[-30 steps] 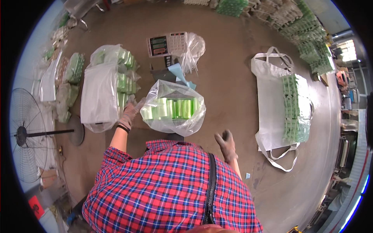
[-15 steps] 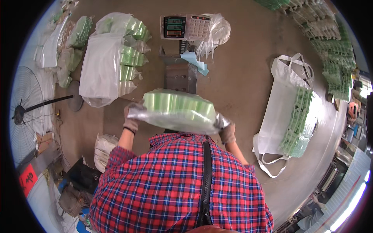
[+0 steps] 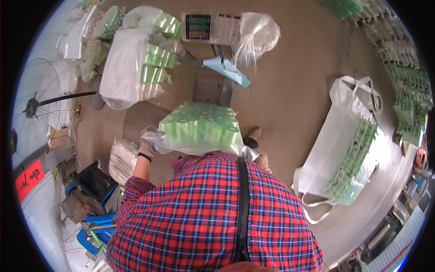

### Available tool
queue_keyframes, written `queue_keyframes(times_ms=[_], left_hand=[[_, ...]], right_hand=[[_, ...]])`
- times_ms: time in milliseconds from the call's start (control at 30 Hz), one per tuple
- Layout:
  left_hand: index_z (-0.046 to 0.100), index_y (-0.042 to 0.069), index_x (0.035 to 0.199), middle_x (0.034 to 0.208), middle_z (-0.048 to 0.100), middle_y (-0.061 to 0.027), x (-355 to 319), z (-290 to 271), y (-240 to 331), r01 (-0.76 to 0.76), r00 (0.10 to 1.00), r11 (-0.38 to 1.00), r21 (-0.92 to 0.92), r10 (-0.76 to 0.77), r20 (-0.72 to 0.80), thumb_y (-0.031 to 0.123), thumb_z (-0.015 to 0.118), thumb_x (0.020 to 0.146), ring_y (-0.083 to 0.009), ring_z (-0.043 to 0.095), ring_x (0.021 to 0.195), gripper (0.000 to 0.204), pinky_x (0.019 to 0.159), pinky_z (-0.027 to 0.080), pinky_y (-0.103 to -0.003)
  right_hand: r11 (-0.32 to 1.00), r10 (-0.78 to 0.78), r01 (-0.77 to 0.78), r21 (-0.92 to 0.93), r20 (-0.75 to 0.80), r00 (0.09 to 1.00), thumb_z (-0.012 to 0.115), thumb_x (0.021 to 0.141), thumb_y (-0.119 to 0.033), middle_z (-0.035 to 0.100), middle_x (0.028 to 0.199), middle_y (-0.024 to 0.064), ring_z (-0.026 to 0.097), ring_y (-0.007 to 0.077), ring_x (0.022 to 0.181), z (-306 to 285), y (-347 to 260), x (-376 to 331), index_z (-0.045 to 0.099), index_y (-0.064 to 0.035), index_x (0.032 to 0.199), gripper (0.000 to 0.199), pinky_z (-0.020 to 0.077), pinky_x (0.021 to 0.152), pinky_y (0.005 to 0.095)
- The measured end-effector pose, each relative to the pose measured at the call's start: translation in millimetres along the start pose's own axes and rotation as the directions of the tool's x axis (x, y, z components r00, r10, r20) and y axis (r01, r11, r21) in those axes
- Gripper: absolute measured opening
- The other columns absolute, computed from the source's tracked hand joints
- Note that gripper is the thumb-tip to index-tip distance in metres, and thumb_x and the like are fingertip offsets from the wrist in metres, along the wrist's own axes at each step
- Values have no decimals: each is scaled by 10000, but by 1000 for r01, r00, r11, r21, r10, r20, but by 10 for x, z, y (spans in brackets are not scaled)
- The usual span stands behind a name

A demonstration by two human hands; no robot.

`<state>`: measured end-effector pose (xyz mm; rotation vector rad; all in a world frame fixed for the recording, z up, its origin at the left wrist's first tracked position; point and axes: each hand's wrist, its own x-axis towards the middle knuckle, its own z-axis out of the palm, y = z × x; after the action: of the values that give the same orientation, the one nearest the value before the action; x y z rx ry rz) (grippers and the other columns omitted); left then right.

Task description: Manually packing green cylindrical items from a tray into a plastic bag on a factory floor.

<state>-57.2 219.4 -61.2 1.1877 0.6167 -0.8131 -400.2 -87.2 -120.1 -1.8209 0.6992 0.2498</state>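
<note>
While the left hand [image 3: 147,148] pinches one end of the bag of green cylinders [image 3: 199,129] by the near edge of the scale platform [image 3: 212,90], the right hand [image 3: 263,162], grip unclear, apparently shares handling that calls for even support.

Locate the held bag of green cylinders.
In the head view, the bag of green cylinders is just left of centre, between the left hand and right hand, below the grey platform.

Caged fan [image 3: 31,109] at far left, red sign [image 3: 29,180] below it, black open bin [image 3: 94,177] to the sign's right
</note>
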Motion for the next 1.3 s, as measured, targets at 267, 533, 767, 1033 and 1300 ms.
queue_keyframes(times_ms=[267, 533, 767, 1033, 1300], left_hand=[[586, 22, 688, 600, 562, -107, 772, -405, 157, -171, 975, 838, 519, 70, 209, 166, 575, 727, -240, 567, 565, 150, 555, 473, -367], [613, 59, 968, 958, 612, -167, 254, 506, 315, -349, 904, -296, 889, -358, 236, 153, 625, 650, -284, 585, 894, 331, 797, 453, -346], [448, 32, 1220, 1122, 540, -158, 631, 1310, 757, -480, 836, 160, 863, -216, 505, 250, 533, 804, -266, 510, 1055, 477, 916, 389, -366], [490, -26, 1129, 1102, 551, -129, 1968, 2058, -217, 199, 924, 957, 211, -255, 286, 198, 637, 778, -231, 529, 1019, 442, 911, 389, -374], [520, -44, 1042, 966, 581, -128, 1762, 2264, 2, 87, 977, 954, 286, -138, 164, 227, 726, 705, -224, 593, 805, 479, 688, 516, -355]], right_hand=[[926, -60, -110, 361, 429, 901, 614, 703, -48, 631, 954, 113, 599, 169, 849, -604, -1256, 697, 593, -26, 1043, 341, 458, 771, 280], [923, -384, 377, -77, -209, 899, 608, 741, -202, 532, 1058, 237, 548, 351, 941, -461, -1403, 2547, 498, -57, 1162, 459, 442, 837, 376], [954, 256, -267, 139, 95, 962, 614, 729, -460, 609, 988, 180, 562, 306, 965, 132, -1687, 3042, 583, 18, 1041, 572, 419, 836, 358], [859, 114, -20, -512, 153, 982, 644, 709, -396, 507, 1156, 137, 414, 303, 1147, -33, -1314, 2556, 585, -138, 1084, 459, 323, 957, 423], [680, -627, 381, -627, -227, 745, 678, 634, -203, 485, 1167, 93, 405, 316, 1140, -140, -1823, 2926, 594, -161, 879, 263, 283, 975, 485]])
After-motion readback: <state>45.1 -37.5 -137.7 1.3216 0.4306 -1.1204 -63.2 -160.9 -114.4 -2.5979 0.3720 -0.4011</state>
